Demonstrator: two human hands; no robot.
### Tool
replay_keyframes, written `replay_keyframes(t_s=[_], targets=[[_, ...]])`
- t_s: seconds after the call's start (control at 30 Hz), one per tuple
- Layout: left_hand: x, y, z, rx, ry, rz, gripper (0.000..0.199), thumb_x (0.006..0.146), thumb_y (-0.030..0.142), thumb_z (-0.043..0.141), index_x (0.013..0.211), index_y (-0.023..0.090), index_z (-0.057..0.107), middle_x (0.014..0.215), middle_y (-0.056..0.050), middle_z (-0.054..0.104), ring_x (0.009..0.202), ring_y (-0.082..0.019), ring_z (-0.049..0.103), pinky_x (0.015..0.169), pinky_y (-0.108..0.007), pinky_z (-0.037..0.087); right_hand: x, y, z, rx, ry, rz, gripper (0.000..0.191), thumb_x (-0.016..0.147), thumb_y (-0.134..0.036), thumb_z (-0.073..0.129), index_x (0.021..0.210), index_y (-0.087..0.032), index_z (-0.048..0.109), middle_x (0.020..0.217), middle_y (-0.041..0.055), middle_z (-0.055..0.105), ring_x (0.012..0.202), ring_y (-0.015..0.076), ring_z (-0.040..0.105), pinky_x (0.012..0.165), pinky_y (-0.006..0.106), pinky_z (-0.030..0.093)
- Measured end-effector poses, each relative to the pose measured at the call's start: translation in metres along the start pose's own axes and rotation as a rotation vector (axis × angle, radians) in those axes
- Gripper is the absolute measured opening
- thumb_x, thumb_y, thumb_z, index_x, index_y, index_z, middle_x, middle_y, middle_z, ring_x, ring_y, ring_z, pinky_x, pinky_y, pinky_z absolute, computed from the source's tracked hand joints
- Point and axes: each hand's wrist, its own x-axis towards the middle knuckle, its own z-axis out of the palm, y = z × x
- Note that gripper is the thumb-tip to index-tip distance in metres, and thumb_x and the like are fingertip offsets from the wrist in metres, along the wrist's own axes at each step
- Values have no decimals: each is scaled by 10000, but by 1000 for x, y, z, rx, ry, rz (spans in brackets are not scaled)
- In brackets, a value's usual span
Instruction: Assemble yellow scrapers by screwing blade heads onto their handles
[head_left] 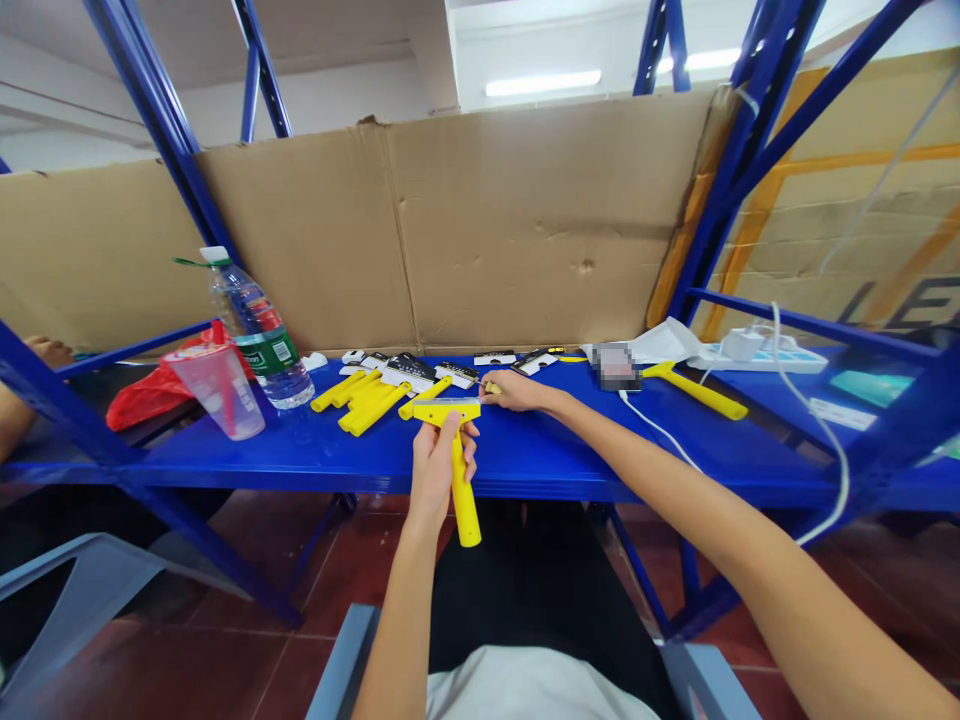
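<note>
At the surface's (540, 455) front edge, a yellow scraper (465, 500) is clasped by left fingers (470, 452), seemingly for steadiness, a small piece (491, 388) pinched by right fingers (504, 392).

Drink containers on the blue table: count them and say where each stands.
2: a clear bottle at the picture's left, and a pinkish cup just left of it, nearer the camera.

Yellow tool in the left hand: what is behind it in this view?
Behind the yellow tool are the blue table, another yellow handle and, below the table's edge, black trousers. Whatever the tool and left hand cover there cannot be seen.
</note>
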Motion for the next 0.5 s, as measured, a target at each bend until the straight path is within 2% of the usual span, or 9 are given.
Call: replay_keyframes(t_s=[0.1, 0.17, 0.33, 0.4, 0.5], targets=[[0, -2, -2, 12, -10, -1, 339, 906, 442, 836, 923, 163, 645, 904, -43, 708, 544, -78, 535, 389, -191, 413, -4, -4, 1, 45, 97, -14, 110, 876, -244, 815, 861, -159, 747, 893, 68, 748, 829, 187, 643, 812, 285, 459], [0, -3, -3, 9, -24, -1, 347, 910, 456, 832, 937, 161, 653, 896, -43, 705, 551, -83, 536, 389, -190, 414, -6, -6, 1, 105, 167, -19, 154, 898, -299, 799, 873, -164, 731, 887, 62, 733, 827, 187, 638, 796, 287, 470], [3, -6, -5, -8, -56, -9, 368, 919, 491, 822, 983, 164, 665, 880, -44, 700, 557, -90, 534, 384, -190, 406, -7, -16, -3, 325, 299, 5, 399, 941, -574, 720, 1017, -184, 689, 675, -29, 602, 512, 137, 522, 520, 267, 443], [5, -7, -6, -5, -69, -11, 370, 920, 495, 820, 995, 166, 670, 887, -47, 701, 559, -94, 537, 381, -195, 405, -10, -24, -6, 410, 323, -3, 495, 914, -658, 725, 1041, -182, 680, 682, -25, 621, 463, 121, 492, 462, 268, 437], [7, -8, -6, 11, -78, -10, 371, 921, 500, 816, 990, 167, 668, 883, -48, 698, 570, -98, 543, 380, -196, 406, -20, -42, -12, 508, 319, -42, 548, 882, -693, 750, 1046, -175, 682, 820, 29, 729, 448, 85, 469, 448, 267, 459]])
